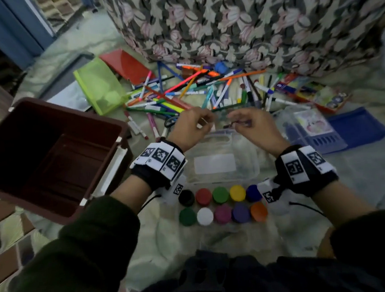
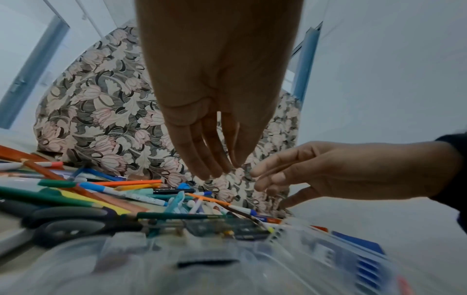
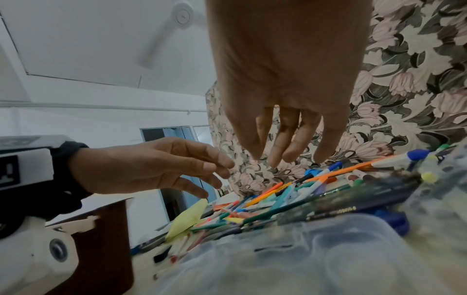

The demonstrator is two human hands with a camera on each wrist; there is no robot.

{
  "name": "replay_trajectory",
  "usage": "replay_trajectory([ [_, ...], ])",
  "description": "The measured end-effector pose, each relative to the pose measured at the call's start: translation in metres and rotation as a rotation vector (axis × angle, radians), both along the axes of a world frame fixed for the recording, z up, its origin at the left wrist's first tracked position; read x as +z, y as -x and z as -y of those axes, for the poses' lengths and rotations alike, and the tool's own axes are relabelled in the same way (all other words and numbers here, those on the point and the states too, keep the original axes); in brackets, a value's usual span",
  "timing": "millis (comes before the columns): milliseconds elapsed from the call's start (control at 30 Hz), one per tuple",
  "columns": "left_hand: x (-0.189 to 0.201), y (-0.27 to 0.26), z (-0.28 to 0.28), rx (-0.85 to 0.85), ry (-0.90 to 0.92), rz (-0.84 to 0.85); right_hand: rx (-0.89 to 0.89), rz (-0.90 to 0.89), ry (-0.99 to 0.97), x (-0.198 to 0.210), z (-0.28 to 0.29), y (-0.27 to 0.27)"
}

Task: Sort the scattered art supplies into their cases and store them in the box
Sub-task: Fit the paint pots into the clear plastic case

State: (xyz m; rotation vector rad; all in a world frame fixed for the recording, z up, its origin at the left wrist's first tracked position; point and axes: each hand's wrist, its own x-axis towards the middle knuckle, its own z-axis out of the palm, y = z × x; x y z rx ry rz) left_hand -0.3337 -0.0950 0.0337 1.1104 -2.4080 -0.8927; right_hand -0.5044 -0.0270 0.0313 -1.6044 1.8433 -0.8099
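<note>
A heap of scattered pens, markers and pencils (image 1: 193,91) lies on the floor cloth before me. Closer in lies a clear plastic case (image 1: 219,143), blurred low in both wrist views. Several paint pots (image 1: 220,204) with coloured lids stand in two rows on its near side. My left hand (image 1: 204,121) and right hand (image 1: 236,120) hover side by side over the case's far edge, close to the heap. Both have relaxed, nearly straight fingers. The left wrist view shows the left fingers (image 2: 202,155) holding nothing. The right fingers (image 3: 293,145) are bare too.
An open brown storage box (image 1: 46,155) stands at the left. A green pouch (image 1: 101,86) and a red case (image 1: 127,65) lie beyond it. Black-handled scissors (image 1: 170,122) rest by my left hand. A blue case (image 1: 359,127) and colour packs (image 1: 318,91) sit at the right. A floral cloth (image 1: 245,18) hangs behind.
</note>
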Motion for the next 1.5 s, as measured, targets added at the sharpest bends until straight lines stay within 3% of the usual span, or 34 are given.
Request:
replay_trajectory([
  [167, -0.012, 0.032, 0.074, 0.138, -0.042, 0.025, -0.005, -0.092, 0.034, -0.016, 0.079, 0.039],
  [467, -0.06, 0.057, 0.162, 0.43, 0.083, 0.296, -0.012, -0.369, -0.019, -0.058, 0.19, 0.086],
  [733, -0.072, 0.058, 0.215, 0.401, 0.013, 0.321, 0.148, -0.417, -0.137, -0.065, 0.253, 0.086],
  [900, -0.076, 0.059, 0.22, 0.393, 0.003, 0.322, 0.099, -0.413, -0.105, -0.067, 0.259, 0.076],
  [1233, -0.059, 0.058, 0.2, 0.369, -0.049, 0.349, -0.067, -0.169, 0.055, -0.059, 0.23, 0.064],
  [1500, -0.032, 0.052, 0.169, 0.312, -0.062, 0.148, -0.043, -0.036, 0.107, -0.018, 0.181, 0.052],
])
